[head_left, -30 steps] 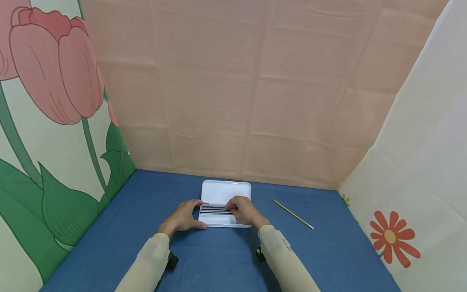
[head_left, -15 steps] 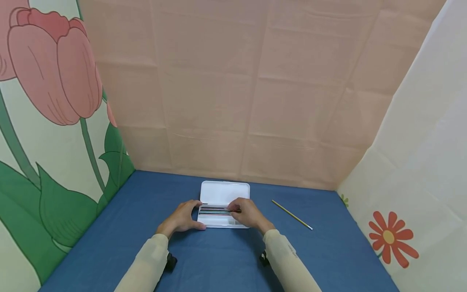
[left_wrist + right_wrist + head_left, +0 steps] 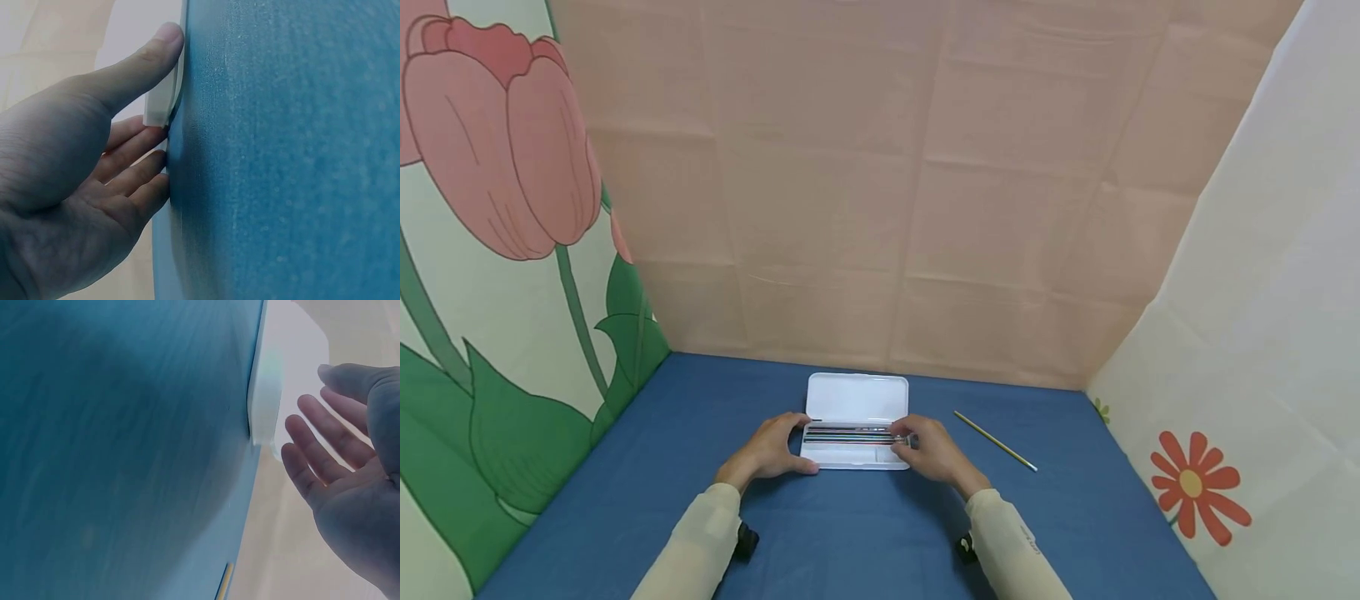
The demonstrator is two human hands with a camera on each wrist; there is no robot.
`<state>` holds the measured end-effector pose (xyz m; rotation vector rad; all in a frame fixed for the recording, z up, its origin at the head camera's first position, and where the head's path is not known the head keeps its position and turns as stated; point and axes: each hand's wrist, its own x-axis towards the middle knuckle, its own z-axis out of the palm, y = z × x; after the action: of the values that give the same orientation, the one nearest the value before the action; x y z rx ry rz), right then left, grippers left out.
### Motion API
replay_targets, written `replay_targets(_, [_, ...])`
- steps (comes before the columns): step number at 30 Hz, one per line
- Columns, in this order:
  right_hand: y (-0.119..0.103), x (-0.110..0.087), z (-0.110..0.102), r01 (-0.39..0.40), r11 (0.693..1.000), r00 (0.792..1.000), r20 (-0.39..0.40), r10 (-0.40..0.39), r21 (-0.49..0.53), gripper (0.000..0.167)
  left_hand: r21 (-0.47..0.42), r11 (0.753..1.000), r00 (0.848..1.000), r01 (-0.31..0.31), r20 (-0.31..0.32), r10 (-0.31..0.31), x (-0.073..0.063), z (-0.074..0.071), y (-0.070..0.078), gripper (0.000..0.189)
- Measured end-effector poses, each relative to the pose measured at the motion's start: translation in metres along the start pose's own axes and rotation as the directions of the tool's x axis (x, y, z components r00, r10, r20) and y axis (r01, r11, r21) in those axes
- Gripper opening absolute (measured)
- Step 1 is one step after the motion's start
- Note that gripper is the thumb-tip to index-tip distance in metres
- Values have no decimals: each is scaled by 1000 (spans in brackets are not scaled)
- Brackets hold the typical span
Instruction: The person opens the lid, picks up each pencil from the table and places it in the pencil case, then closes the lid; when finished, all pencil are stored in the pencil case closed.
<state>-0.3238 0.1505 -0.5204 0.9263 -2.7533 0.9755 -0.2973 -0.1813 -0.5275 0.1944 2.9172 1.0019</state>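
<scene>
A white case (image 3: 838, 456) lies on the blue table with its lid (image 3: 857, 398) raised at the back. Several slim, pencil-like sticks (image 3: 847, 436) lie lengthwise inside it. My left hand (image 3: 766, 447) holds the case's left end, thumb at the front edge and fingers toward the back corner. The left wrist view shows that thumb against the case's side wall (image 3: 161, 100). Over the right end of the case is my right hand (image 3: 931, 448), close to the sticks' ends. Its fingers (image 3: 328, 434) are loosely spread in the right wrist view, with nothing visible between them.
A thin yellow stick (image 3: 996, 441) with a white end, like a pencil, lies slantwise on the blue tabletop (image 3: 850, 542) right of the case. A beige cloth (image 3: 880, 183) hangs behind. Flower-printed cloths (image 3: 1262, 333) stand at both sides.
My right hand has moved rightward along the sticks to the case's right end, and more of the sticks now shows. My left hand has stayed at the left end.
</scene>
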Motion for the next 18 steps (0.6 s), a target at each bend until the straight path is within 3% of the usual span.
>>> replay_targets(9, [12, -26, -24, -102, 995, 994, -37, 101, -10, 35, 2, 1000, 1000, 15, 4, -15, -1, -1, 1, 94])
replay_targets(18, [40, -52, -47, -192, 980, 977, -97, 187, -46, 36, -3, 1000, 1000, 19, 9, -19, -2, -2, 1, 93])
